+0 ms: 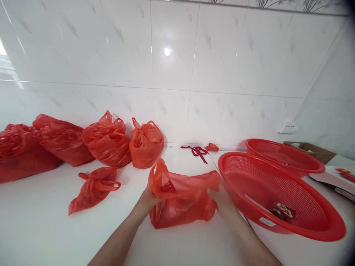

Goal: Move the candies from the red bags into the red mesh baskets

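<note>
A red plastic bag (185,207) stands on the white table in front of me, its mouth spread wide. Inside it shows a small red packet (168,186); the rest of its contents is blurred by the film. My left hand (151,197) grips the bag's left edge, fingers partly hidden by the plastic. On the opposite side, my right hand (217,194) holds the right edge, slightly smeared by motion. Left of the bag lies a smaller, limp red plastic bag (94,188).
Several filled red bags (107,140) line the wall at left. A red ribbon (196,150) lies near the wall. To the right stand a red colander (266,184) holding a few packets, a second colander (285,153), a cardboard box (318,150) and a scale (327,179).
</note>
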`<state>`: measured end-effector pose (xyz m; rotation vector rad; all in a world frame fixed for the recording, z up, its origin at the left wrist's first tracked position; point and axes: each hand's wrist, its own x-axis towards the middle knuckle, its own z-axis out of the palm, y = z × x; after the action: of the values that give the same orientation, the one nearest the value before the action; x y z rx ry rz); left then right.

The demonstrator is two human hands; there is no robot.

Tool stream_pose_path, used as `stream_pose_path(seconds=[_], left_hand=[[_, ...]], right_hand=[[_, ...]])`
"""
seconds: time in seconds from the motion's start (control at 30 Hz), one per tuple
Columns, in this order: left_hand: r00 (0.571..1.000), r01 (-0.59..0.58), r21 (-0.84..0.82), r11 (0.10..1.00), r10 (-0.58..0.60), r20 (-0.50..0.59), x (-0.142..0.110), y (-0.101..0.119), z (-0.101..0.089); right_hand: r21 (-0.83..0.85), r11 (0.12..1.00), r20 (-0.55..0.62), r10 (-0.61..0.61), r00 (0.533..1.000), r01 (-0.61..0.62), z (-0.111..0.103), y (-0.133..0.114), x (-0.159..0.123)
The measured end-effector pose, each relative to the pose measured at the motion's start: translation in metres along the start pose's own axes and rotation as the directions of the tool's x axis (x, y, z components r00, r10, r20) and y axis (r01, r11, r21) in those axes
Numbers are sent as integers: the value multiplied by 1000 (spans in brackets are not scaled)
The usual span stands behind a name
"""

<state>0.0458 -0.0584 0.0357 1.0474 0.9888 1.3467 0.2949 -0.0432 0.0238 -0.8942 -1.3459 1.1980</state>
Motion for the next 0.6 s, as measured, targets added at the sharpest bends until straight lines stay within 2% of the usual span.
stream_pose_path(seconds=[0.07,0.1,0.17,0.27,0.33,0.4,0.47,0.53,0.6], left_hand=[[995,61,21,998,-63,73,14,2,4],[994,78,-9,997,-77,83,21,4,6],[999,28,-122,992,-24,28,33,10,9],[991,-128,-331,935,114,-64,46,18,11],[989,-146,-419,896,125,-76,52,15,11],[997,-76,-463,883,52,-64,58,3,9],[997,33,-488,872,-63,-45,62,-15,7],[990,111,-494,863,-141,-25,64,-31,7],[985,143,-471,870,-170,-15,63,-40,8]], right_hand=[[116,984,169,110,979,-131,2,-10,14],[144,975,210,139,968,-172,3,-15,19],[204,968,167,115,979,-149,4,-24,27],[366,931,69,-26,997,-1,3,-33,40],[478,877,56,-78,995,42,5,-32,51],[556,830,11,-55,998,40,9,-24,63],[589,808,-6,30,1000,-20,17,-12,74],[577,809,40,109,993,-112,26,3,81],[513,834,109,172,979,-203,35,18,84]])
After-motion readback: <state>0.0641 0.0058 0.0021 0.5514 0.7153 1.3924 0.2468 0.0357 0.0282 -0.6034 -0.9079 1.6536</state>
